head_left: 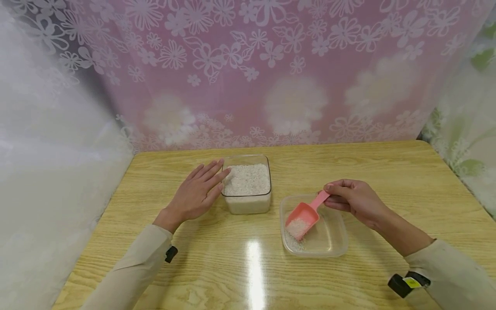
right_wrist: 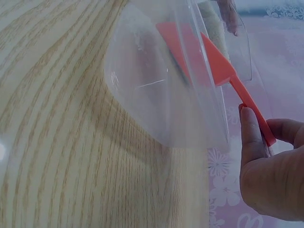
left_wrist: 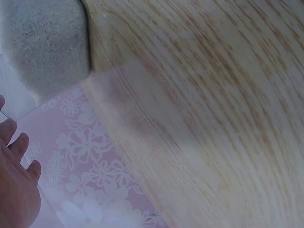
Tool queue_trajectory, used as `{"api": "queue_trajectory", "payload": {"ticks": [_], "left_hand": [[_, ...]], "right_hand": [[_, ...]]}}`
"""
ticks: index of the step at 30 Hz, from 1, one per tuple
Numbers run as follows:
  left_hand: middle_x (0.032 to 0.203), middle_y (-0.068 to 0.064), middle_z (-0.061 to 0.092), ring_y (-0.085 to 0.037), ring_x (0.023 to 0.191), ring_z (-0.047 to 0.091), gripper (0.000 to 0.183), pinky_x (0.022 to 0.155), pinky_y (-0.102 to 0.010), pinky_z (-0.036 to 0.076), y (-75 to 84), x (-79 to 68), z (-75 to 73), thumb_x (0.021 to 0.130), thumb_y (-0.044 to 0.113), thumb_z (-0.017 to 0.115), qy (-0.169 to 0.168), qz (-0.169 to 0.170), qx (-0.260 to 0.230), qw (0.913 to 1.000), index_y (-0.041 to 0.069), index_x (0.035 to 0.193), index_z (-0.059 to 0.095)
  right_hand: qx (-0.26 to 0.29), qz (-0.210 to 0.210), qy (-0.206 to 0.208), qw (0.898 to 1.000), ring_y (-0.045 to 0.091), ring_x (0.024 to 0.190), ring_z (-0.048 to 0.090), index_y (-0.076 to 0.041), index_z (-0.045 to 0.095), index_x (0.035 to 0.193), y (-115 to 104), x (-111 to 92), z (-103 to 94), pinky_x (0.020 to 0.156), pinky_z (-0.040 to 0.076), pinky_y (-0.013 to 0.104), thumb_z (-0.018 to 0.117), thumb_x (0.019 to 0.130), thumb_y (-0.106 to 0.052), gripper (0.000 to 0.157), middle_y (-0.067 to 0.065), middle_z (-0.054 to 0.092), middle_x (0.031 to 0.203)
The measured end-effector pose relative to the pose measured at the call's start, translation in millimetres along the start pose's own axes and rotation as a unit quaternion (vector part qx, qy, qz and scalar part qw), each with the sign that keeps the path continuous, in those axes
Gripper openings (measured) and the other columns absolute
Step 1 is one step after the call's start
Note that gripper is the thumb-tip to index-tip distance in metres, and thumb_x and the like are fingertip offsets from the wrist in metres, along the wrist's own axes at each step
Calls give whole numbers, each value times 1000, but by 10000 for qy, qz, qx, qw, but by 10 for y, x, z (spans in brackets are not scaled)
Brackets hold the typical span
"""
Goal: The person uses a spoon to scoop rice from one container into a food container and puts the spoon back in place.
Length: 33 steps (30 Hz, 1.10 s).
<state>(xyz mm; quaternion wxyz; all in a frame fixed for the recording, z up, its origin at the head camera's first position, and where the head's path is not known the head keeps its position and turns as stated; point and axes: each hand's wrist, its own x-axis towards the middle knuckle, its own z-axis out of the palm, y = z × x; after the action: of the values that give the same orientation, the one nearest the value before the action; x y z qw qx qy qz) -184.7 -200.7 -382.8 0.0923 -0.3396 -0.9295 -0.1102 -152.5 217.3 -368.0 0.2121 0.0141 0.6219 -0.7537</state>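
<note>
A pink scoop point(head_left: 303, 217) with white rice in it is tilted down into a shallow clear plastic container point(head_left: 329, 241). My right hand point(head_left: 354, 200) pinches the end of its handle between thumb and fingers; the right wrist view shows the same grip on the scoop point(right_wrist: 219, 66). Some rice point(head_left: 294, 244) lies in the container's left corner, by the scoop's lip. To the left stands a clear square container point(head_left: 249, 204) holding much rice point(head_left: 248, 180). My left hand point(head_left: 197, 191) has its fingers extended at that container's left rim.
The wooden table point(head_left: 209, 267) reflects a bright strip of light near its front middle. A pink flowered curtain point(head_left: 240, 86) hangs behind the far edge, with pale curtains point(head_left: 58, 150) at the sides.
</note>
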Motion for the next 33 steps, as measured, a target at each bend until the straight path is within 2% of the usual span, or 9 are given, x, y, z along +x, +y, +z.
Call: {"api": "queue_trajectory", "payload": {"ticks": [5,10,16,21,29,33], "left_hand": [[158,0,15,-19,144,12,51,116,-41,8,0,-2,10,105,40,26,25,-1,17,10000,22,153,28],[158,-2,17,-19,144,12,51,116,-41,7,4,-3,14,105,40,25,27,-8,-2,10000,21,152,28],[158,-1,16,-20,144,13,51,116,-40,7,13,-2,9,105,41,24,-14,-43,-20,10000,21,152,28],[158,-2,17,-20,144,14,51,116,-39,7,14,-5,7,105,40,24,4,-39,-30,10000,20,152,29],[158,0,15,-20,144,13,51,116,-39,6,9,-7,14,105,41,23,11,-53,-28,10000,21,153,28],[158,-4,19,-20,144,13,51,116,-39,6,3,-2,17,105,40,24,40,-30,-12,10000,21,153,28]], "right_hand": [[114,4,76,9999,18,85,70,3,61,102,-7,19,5,80,54,30,62,94,-9,14,10,70,96],[210,-21,97,9997,19,87,69,4,60,102,-15,26,8,81,54,31,62,94,-8,15,10,70,97],[144,-141,129,9997,19,88,69,8,53,107,-29,12,23,81,54,32,63,94,-10,24,11,71,97],[-200,-344,145,9991,19,90,69,11,49,112,-44,-9,64,83,53,32,63,94,-13,34,10,71,99],[-834,-665,317,9938,18,91,69,14,49,113,-77,-9,113,83,52,35,63,94,-17,39,9,71,99],[-1045,-938,339,9895,17,91,69,15,49,114,-88,-13,132,82,53,35,63,94,-16,39,9,71,99]]}}
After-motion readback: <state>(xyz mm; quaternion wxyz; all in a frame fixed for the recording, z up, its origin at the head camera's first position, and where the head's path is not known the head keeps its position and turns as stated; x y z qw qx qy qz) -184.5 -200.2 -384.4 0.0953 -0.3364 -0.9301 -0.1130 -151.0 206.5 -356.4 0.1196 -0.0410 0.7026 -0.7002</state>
